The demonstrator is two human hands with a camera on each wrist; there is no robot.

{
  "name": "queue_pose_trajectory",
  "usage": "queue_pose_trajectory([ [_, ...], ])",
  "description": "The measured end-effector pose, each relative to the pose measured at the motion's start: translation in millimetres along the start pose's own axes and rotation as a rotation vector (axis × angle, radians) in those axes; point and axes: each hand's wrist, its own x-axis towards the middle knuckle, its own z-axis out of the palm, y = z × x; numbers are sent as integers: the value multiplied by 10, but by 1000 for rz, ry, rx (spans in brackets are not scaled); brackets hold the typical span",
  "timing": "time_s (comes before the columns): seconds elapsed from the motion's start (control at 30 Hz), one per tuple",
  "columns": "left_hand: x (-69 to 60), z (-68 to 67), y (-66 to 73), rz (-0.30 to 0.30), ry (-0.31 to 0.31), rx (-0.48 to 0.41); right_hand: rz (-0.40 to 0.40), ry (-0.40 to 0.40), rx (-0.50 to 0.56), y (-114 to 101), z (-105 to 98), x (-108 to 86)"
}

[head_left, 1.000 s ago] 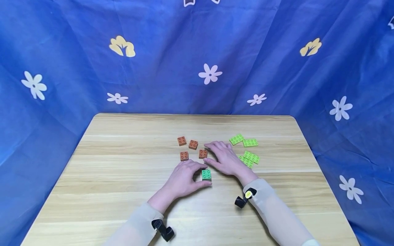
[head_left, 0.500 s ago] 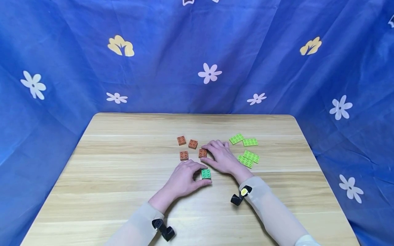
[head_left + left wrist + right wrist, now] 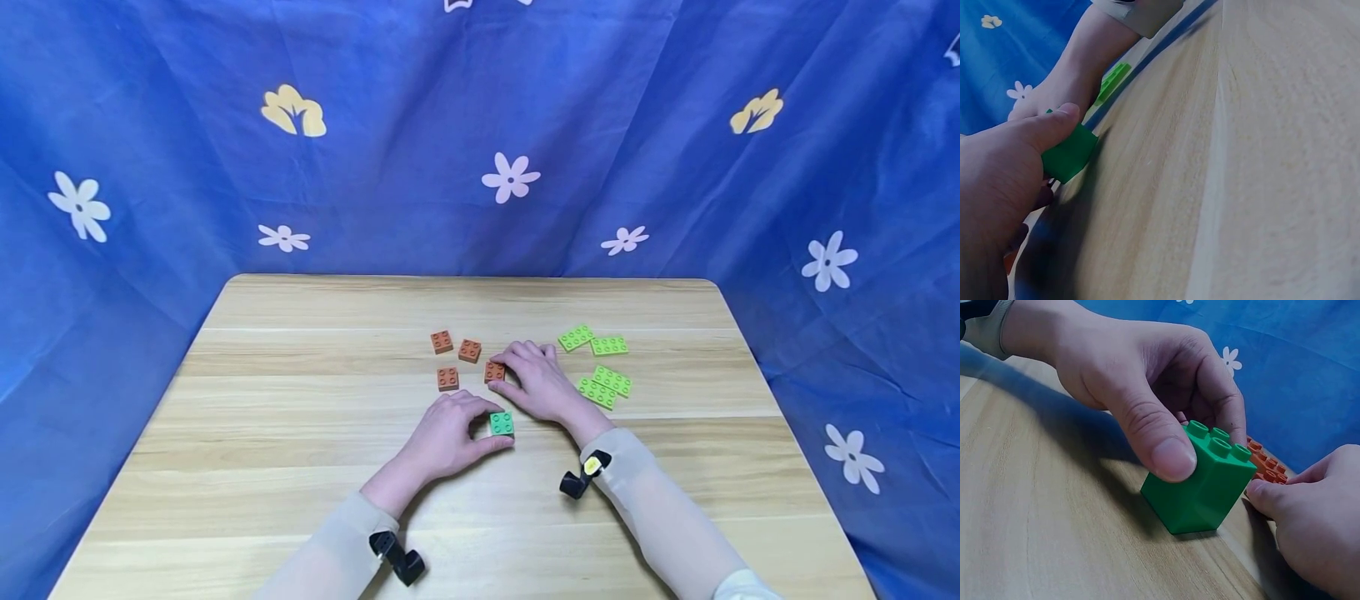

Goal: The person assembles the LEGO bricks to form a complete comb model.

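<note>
In the head view my left hand [image 3: 452, 435] pinches a green two-by-two building brick [image 3: 502, 423] between thumb and fingers. Seen from the right wrist, that green brick [image 3: 1200, 487] is tall, stands tilted in the frame and has studs on top. My right hand [image 3: 542, 382] is farther back and to the right; its thumb and forefinger pinch a low orange-brown brick [image 3: 494, 372] from two sides. Both hands also show in the left wrist view, where the left hand [image 3: 1004, 162] grips the green brick [image 3: 1071, 156] and hides part of it.
Three more orange-brown bricks lie left of the right hand, the nearest one [image 3: 447, 378] just behind the left hand. Several flat lime-green bricks [image 3: 612, 380] lie to the right. All are on a wooden table [image 3: 285, 433] with a blue curtain [image 3: 390, 142] behind it.
My right hand has moved slightly left, and its thumb and forefinger have closed on the orange-brown brick. The left hand still holds the green brick in about the same place.
</note>
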Motion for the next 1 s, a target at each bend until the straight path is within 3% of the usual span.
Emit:
queue_pose_trajectory([
  [0.53,-11,25,-18,-12,3,4,-14,26,25,-2,-56,-32],
  [1.0,4,22,-35,-23,-11,-40,-61,48,94,-129,-339,-175],
])
